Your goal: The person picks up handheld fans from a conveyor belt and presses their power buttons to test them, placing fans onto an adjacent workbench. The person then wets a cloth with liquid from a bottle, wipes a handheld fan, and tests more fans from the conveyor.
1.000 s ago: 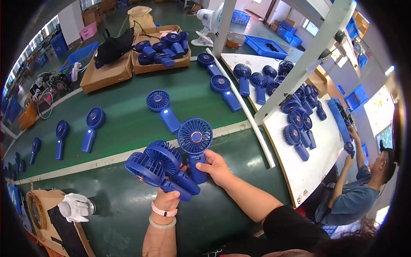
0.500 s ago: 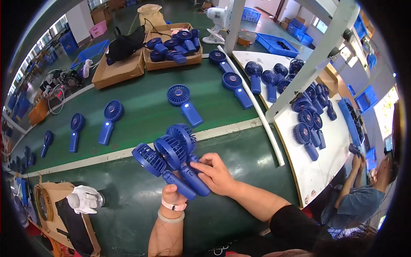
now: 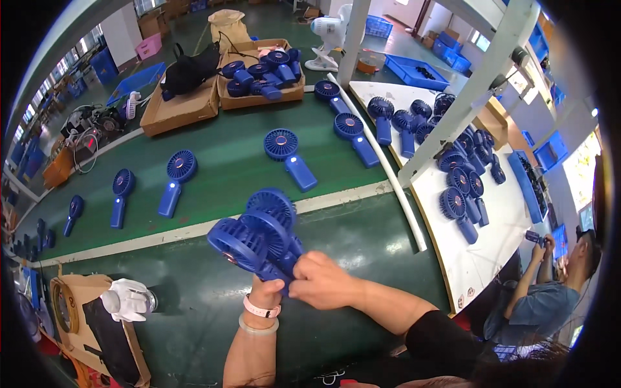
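Note:
Three blue handheld fans (image 3: 270, 226) are bunched together in front of me, with their round cage heads up and away from me and their handles toward me. My left hand (image 3: 266, 290) is wrapped round the handles from below, mostly hidden behind them. Against the handles on the right side is my right hand (image 3: 323, 282), its fingers curled closed on one of the fans. Beyond them, on the green conveyor belt, lie more blue handheld fans, the nearest being one fan (image 3: 281, 145) with its handle pointing toward me.
A white pipe (image 3: 381, 168) borders the belt's right end. Past it a white table (image 3: 482, 258) bears many fans, beside a metal post (image 3: 462, 103). Cardboard trays (image 3: 181, 116) stand behind the belt. A white-wrapped object (image 3: 129, 301) sits at left. A co-worker (image 3: 540, 301) holds a fan at right.
The held fans have turned and bunched closer together. My right hand has gone from spread fingers to a closed grip. Fans on the belt have shifted rightward. The co-worker's fan has risen slightly.

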Demonstrator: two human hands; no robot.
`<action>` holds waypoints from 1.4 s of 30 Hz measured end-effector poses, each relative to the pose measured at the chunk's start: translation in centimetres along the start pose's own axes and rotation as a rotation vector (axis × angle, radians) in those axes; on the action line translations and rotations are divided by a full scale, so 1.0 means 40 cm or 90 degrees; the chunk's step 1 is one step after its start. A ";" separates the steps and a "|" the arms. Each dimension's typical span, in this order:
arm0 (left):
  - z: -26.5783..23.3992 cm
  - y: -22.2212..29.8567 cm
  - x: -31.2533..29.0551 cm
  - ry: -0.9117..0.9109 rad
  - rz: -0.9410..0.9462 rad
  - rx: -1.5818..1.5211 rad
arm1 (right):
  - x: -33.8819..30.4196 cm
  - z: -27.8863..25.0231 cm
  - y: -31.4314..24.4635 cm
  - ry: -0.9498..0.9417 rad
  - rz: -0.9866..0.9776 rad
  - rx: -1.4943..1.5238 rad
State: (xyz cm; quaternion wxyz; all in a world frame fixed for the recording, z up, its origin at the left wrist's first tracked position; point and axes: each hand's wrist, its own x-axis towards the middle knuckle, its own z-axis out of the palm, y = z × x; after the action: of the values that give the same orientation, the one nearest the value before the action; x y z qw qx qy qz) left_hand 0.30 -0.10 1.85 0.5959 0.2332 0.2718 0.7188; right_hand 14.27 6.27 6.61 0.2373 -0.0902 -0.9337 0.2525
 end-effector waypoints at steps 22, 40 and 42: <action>-0.031 -0.058 -0.002 -0.112 0.175 0.588 | -0.031 0.070 0.104 0.167 0.439 0.939; -0.020 -0.037 0.015 -0.009 0.115 0.232 | -0.025 0.041 0.131 0.108 0.261 1.333; -0.021 -0.033 0.018 -0.021 0.113 0.239 | -0.025 0.041 0.132 0.110 0.230 1.335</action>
State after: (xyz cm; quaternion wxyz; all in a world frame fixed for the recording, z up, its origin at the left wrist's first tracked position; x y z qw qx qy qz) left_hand 0.58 0.70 0.34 0.4808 0.3745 0.3695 0.7015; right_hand 14.61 9.80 2.27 0.2210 0.0046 -0.2030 0.9539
